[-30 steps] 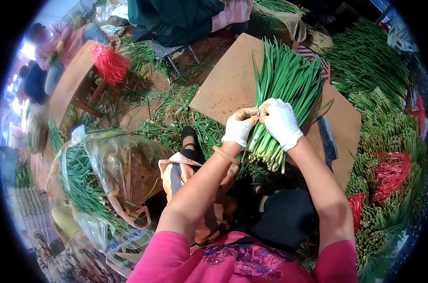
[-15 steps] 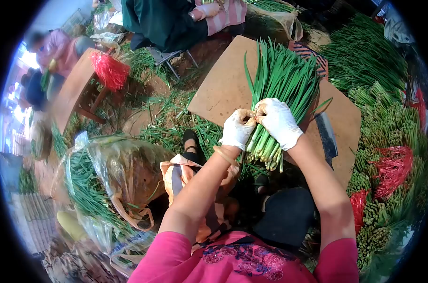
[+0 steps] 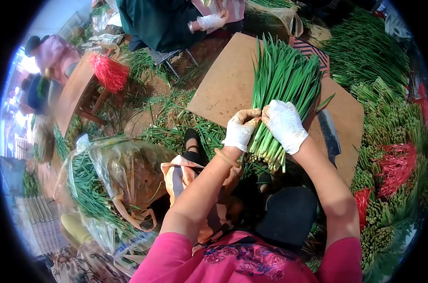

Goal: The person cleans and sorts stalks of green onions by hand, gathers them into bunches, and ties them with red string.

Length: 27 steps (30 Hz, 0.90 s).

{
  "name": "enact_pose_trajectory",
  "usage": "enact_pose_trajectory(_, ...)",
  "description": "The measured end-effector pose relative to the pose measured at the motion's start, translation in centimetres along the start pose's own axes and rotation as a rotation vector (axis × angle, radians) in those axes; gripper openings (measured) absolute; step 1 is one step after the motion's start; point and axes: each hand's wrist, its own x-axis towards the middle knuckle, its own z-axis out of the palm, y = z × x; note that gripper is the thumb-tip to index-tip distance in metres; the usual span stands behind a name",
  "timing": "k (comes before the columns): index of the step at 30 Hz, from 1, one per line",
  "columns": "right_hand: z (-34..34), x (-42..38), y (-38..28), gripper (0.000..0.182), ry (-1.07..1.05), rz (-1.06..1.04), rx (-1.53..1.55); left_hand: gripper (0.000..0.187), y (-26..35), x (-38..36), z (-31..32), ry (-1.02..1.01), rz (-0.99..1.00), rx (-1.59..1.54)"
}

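A thick bundle of long green stalks (image 3: 287, 78) lies on a brown board (image 3: 226, 85), its pale cut ends pointing toward me. My left hand (image 3: 242, 127), in a stained white glove, is at the bundle's left side with thumb and fingers pinched. My right hand (image 3: 283, 123), gloved too, rests over the lower part of the bundle, its fingertips pinched close to the left ones. What the fingertips hold is too small to make out. A dark flat blade (image 3: 328, 134) lies on the board right of my right hand.
Piled bundles (image 3: 388, 118) with red ties (image 3: 397, 170) fill the right side. A plastic bag of stalks (image 3: 94, 184) stands at the left. Red strands (image 3: 109, 71) hang over a small table (image 3: 72, 96). A person in dark green (image 3: 157, 23) sits ahead; others are at the far left.
Both hands remain pinched at the bundle, having shifted slightly right and down in view. The person in dark green has moved a gloved hand. At the far left, a person's pose has changed.
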Motion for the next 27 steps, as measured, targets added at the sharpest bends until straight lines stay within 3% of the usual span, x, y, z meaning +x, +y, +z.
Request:
enact_pose_trajectory(3, 0.2, 0.0, 0.0, 0.013, -0.024, 0.005, 0.010, 0.026, 0.8, -0.3, 0.1, -0.047, -0.035, -0.093)
enact_pose_trajectory(5, 0.8, -0.2, 0.3, 0.013, 0.075, -0.068, 0.024, 0.025, 0.7, -0.4, 0.2, -0.040, -0.011, -0.074)
enact_pose_trajectory(11, 0.4, 0.3, -0.3, 0.012, -0.054, 0.026, 0.105, 0.015, -0.1, -0.5, 0.2, 0.010, -0.055, -0.115)
enact_pose_trajectory(12, 0.1, 0.0, -0.5, 0.012, 0.024, -0.041, 0.087, 0.013, 0.5, -0.6, 0.7, 0.041, -0.007, -0.156)
enact_pose_trajectory(15, 0.9, 0.6, -0.8, 0.012, 0.181, -0.169, 0.235, 0.007, 3.2, -0.9, -0.6, 0.133, 0.172, 0.385)
enact_pose_trajectory(16, 0.1, 0.7, -1.3, 0.010, 0.206, -0.190, 0.149, 0.008, 2.7, -0.6, -1.7, 0.091, 0.501, 0.731)
enact_pose_trajectory(17, 1.6, 0.4, -0.7, 0.013, 0.194, -0.137, 0.264, 0.011, 3.8, -1.4, -0.9, 0.113, 0.216, 0.386)
enact_pose_trajectory(19, 2.5, 0.1, 0.0, 0.011, 0.258, -0.145, 0.318, 0.016, 2.9, -0.9, -0.9, 0.150, 0.275, 0.658)
enact_pose_trajectory(20, 2.0, 0.3, -0.3, 0.015, 0.271, -0.172, 0.227, 0.019, 4.2, -1.0, -0.4, 0.118, 0.107, 0.603)
enact_pose_trajectory(22, 1.4, 0.4, -0.5, 0.020, 0.189, -0.076, 0.240, 0.022, 4.2, -1.0, -0.1, 0.118, 0.117, 0.562)
enact_pose_trajectory(24, 0.3, 0.2, -1.5, 0.024, 0.170, -0.067, 0.230, 0.012, 5.2, -1.3, 0.0, 0.119, 0.113, 0.503)
enact_pose_trajectory(27, 1.1, 0.0, -1.0, 0.028, 0.209, -0.100, 0.206, 0.014, 3.9, -0.4, 0.3, 0.088, 0.010, 0.650)
